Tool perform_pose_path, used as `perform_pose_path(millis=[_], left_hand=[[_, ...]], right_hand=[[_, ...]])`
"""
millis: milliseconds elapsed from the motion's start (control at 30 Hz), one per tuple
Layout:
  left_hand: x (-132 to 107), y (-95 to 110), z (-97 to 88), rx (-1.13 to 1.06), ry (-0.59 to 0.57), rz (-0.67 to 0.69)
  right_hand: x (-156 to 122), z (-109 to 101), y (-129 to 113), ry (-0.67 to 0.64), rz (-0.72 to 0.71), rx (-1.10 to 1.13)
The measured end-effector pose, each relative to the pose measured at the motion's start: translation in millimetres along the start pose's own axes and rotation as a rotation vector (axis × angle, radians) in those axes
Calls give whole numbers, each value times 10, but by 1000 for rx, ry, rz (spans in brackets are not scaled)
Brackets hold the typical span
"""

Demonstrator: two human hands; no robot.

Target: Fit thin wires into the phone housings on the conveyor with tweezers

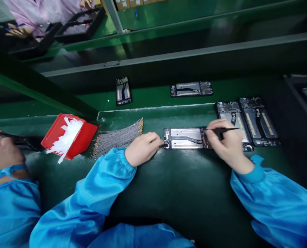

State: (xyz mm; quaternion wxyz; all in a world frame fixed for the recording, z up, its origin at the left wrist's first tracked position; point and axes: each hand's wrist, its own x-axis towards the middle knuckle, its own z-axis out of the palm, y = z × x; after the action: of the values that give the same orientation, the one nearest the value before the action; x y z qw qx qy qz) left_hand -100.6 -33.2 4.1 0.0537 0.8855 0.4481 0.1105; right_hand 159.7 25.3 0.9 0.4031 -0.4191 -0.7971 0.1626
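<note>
An opened phone lies lengthwise before me, its circuit parts and a black ribbon cable exposed. At its left end, my left hand is closed, with the fingertips pinched at the phone's corner. My right hand is closed around black tweezers over the phone's right end, covering part of it. Where the tweezer tips touch is hidden. Just right of that hand lie two more opened phones, one partly covered and one in full view.
Thin grey cables lie bundled beside a red bin of white strips. Further phones rest behind on the ledge. A co-worker's blue sleeve is at left. A dark tray stands right; a green post slants left.
</note>
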Motion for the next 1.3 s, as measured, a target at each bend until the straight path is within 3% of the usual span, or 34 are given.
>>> perform_pose_path(millis=[100,200,400,533,733,1067,1300], left_hand=[[38,151,10,117,-6,195],[131,300,28,169,1,262],[272,381,39,195,-20,309],[334,411,111,153,45,288],[421,502,249,136,179,142],[423,552,280,134,209,156],[431,562,270,167,206,190]], right_hand=[[-85,-192,182,-10,47,-191],[-155,-222,190,-107,98,-206],[-198,-146,-2,-251,169,179],[-261,-159,-52,-285,176,401],[-347,-170,-57,-315,306,370],[-327,-148,-66,-295,383,430],[-331,-151,-53,-320,352,413]])
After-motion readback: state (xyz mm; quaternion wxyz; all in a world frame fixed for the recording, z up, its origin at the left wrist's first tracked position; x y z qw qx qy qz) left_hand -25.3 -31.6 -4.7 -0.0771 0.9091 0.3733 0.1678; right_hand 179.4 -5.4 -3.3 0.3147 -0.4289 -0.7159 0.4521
